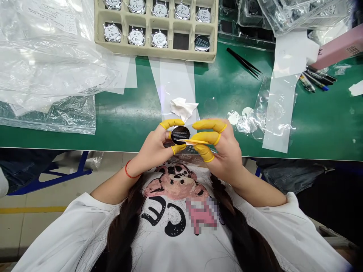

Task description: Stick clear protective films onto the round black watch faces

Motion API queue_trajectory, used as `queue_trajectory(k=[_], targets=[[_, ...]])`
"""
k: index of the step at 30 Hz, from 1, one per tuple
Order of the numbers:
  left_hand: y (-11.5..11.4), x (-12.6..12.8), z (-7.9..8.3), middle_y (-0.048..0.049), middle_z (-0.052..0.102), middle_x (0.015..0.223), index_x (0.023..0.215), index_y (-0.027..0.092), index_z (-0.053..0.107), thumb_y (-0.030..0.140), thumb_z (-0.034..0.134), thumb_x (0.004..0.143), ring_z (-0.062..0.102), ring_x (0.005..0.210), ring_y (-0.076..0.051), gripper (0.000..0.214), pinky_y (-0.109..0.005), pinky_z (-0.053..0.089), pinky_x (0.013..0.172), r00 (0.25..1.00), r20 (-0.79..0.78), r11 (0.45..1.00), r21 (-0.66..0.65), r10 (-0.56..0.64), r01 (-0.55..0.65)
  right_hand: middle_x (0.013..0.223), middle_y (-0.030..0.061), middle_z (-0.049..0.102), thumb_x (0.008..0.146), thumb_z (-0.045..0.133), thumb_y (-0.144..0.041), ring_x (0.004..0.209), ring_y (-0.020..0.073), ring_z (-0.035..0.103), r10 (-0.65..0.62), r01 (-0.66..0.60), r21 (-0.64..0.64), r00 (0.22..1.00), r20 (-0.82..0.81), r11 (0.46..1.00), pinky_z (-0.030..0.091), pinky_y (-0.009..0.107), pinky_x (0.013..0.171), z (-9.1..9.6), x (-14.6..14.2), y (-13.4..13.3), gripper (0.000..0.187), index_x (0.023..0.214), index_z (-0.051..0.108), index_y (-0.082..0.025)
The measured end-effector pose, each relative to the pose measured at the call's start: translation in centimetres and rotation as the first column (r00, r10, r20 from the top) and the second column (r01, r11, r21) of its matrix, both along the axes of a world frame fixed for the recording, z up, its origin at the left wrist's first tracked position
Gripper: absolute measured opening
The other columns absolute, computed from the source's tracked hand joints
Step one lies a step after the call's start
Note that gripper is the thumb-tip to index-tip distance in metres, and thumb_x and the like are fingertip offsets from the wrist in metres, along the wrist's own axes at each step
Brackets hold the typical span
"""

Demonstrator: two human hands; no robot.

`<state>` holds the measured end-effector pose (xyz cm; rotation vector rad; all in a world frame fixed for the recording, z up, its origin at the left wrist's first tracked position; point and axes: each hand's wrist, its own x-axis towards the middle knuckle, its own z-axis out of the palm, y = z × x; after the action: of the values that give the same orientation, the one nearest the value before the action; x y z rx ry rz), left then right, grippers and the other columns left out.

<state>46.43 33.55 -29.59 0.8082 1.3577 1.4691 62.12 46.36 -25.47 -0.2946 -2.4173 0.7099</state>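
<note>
My left hand (159, 145) pinches a small round black disc (180, 135) with white print, held between yellow-capped thumb and forefinger just above the near edge of the green table (127, 113). My right hand (219, 145), also in yellow finger cots, is closed on the disc's right side, with a thin pale strip (195, 141) between its fingers. A crumpled white wipe (183, 107) lies on a clear film strip just beyond the hands.
A beige compartment tray (155, 53) of round silver parts and one black disc (202, 42) stands at the back. Clear plastic bags (48, 64) pile up left. Black tweezers (244, 62), pens (317, 79), film scraps (278, 109) and a pink box (340, 47) lie right.
</note>
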Motion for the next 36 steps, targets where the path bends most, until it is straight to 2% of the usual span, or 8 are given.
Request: queue_trajectory(k=[3,8,12,17,22,27,32,36], targets=[[-0.2,0.2,-0.3,0.0037,0.074,0.081,0.125,0.021,0.057,0.024,0.087,0.075,0.071,0.071,-0.011,0.058,-0.020,0.052,0.066,0.995,-0.096,1.000,0.008,0.002,-0.001,0.123,0.0090,0.072,0.101,0.056,-0.034,0.124,0.0262,0.061,-0.018,0.014,0.058,0.997,0.072,0.998,0.049,0.047,0.103,-0.3,-0.1,-0.4,0.016,0.106,0.069,-0.026],[-0.5,0.3,-0.5,0.0016,0.077,0.087,0.128,0.023,0.056,0.031,0.089,0.074,0.074,0.079,-0.016,0.063,-0.023,0.054,0.070,0.992,-0.128,1.000,0.000,0.007,-0.007,0.115,0.0047,0.076,0.099,0.059,-0.027,0.121,0.0258,0.065,-0.083,0.076,0.175,0.996,0.028,0.982,0.045,0.051,0.109,-0.9,-0.1,-1.5,0.009,0.104,0.067,-0.027],[-0.5,0.3,-0.5,0.0002,0.078,0.092,0.129,0.022,0.056,0.029,0.089,0.074,0.075,0.082,-0.016,0.065,-0.023,0.055,0.073,0.995,-0.104,1.000,0.008,0.007,-0.006,0.110,0.0017,0.076,0.096,0.061,-0.022,0.121,0.0239,0.064,-0.092,0.089,0.222,0.996,0.002,0.971,0.040,0.051,0.114,-0.9,-0.2,-1.7,0.008,0.101,0.066,-0.028],[-0.5,0.2,-0.4,0.0008,0.077,0.092,0.126,0.024,0.057,0.030,0.085,0.078,0.075,0.078,-0.016,0.056,-0.024,0.055,0.068,0.995,-0.100,1.000,-0.004,0.004,-0.004,0.101,-0.0003,0.074,0.094,0.061,-0.020,0.114,0.0223,0.065,-0.064,0.067,0.214,0.998,-0.020,0.975,0.038,0.051,0.115,-1.3,-1.1,-0.9,0.012,0.101,0.064,-0.029],[-0.5,0.0,-0.7,-0.0022,0.077,0.107,0.125,0.023,0.059,0.028,0.088,0.074,0.077,0.090,-0.018,0.059,-0.026,0.059,0.081,0.997,-0.061,0.999,0.007,0.044,-0.043,0.098,0.0013,0.071,0.094,0.054,-0.020,0.107,0.0227,0.065,-0.060,0.056,0.231,0.998,0.011,0.971,0.039,0.053,0.114,-1.4,-2.4,0.0,0.013,0.101,0.061,-0.028],[-0.4,-0.1,-1.2,-0.0008,0.077,0.097,0.131,0.020,0.056,0.023,0.089,0.072,0.076,0.085,-0.016,0.068,-0.023,0.058,0.078,0.997,-0.045,0.998,0.032,0.059,-0.058,0.091,0.0037,0.067,0.101,0.044,-0.027,0.100,0.0232,0.063,-0.079,0.059,0.260,0.995,0.067,0.964,0.043,0.056,0.110,-1.5,-3.7,0.9,0.016,0.094,0.058,-0.026],[0.1,-0.2,-0.7,0.0008,0.076,0.089,0.132,0.018,0.053,0.023,0.089,0.072,0.074,0.078,-0.014,0.070,-0.021,0.058,0.073,0.999,0.023,0.999,0.015,0.044,-0.044,0.090,0.0038,0.064,0.106,0.036,-0.033,0.097,0.0219,0.060,-0.029,0.014,0.236,0.998,0.059,0.972,0.042,0.055,0.111,-1.8,-4.4,2.4,0.025,0.099,0.059,-0.025],[0.4,-0.1,0.3,0.0005,0.077,0.087,0.124,0.018,0.055,0.022,0.091,0.068,0.076,0.078,-0.014,0.066,-0.022,0.059,0.074,0.991,0.119,0.999,-0.023,0.052,-0.050,0.097,0.0031,0.065,0.107,0.041,-0.037,0.099,0.0206,0.061,0.104,-0.114,0.155,0.992,0.071,0.981,0.043,0.052,0.109,-1.0,-3.7,3.1,0.024,0.113,0.061,-0.027]])
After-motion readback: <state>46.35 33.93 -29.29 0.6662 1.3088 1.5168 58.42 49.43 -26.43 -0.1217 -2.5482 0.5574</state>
